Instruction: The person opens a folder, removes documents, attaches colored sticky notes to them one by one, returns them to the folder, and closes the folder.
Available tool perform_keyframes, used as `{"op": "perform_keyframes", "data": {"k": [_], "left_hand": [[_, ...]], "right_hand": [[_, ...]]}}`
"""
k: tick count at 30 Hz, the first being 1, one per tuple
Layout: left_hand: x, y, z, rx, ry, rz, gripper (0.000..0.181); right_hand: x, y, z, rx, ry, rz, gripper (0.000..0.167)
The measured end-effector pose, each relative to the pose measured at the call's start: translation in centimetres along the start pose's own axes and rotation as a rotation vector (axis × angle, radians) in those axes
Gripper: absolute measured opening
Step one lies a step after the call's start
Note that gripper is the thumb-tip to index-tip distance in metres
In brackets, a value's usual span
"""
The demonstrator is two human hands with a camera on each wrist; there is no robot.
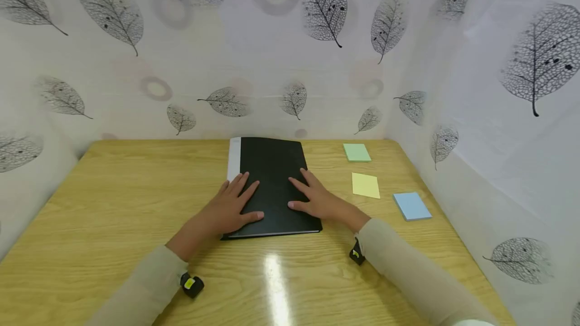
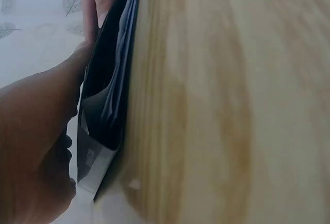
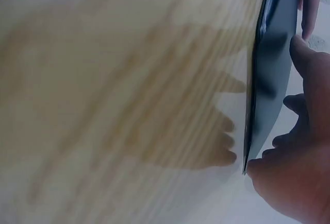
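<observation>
A black folder [image 1: 272,165] with a pale grey spine strip along its left side lies closed on the wooden table. My left hand [image 1: 228,210] rests on its lower left part, fingers spread and straight. On the right side of the cover lies my right hand [image 1: 319,200], its fingers also spread. In the left wrist view, sheets or pockets show inside the open bottom edge of the folder [image 2: 98,110], next to the left hand [image 2: 36,141]. The right wrist view has the right hand [image 3: 294,147] against the cover near the folder's edge [image 3: 270,74].
Three sticky-note pads lie to the right of the folder: a green pad [image 1: 357,152] at the back, a yellow pad [image 1: 365,185] in the middle and a blue pad [image 1: 412,206] nearer the table's right edge. A leaf-patterned curtain [image 1: 272,64] hangs behind the table [image 1: 136,190].
</observation>
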State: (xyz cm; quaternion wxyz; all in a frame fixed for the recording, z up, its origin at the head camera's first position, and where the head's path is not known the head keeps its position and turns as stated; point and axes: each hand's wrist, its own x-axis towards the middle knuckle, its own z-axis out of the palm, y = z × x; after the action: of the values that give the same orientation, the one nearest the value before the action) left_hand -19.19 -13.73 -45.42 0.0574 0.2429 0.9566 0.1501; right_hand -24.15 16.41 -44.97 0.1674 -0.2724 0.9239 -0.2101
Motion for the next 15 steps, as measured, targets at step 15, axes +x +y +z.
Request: {"op": "perform_keyframes", "data": {"k": [15], "left_hand": [[-0.6, 1.6, 0.4, -0.012, -0.106, -0.007, 0.093]], "right_hand": [[-1.4, -1.5, 0.5, -0.085, -0.093, 0.010, 0.078]]}}
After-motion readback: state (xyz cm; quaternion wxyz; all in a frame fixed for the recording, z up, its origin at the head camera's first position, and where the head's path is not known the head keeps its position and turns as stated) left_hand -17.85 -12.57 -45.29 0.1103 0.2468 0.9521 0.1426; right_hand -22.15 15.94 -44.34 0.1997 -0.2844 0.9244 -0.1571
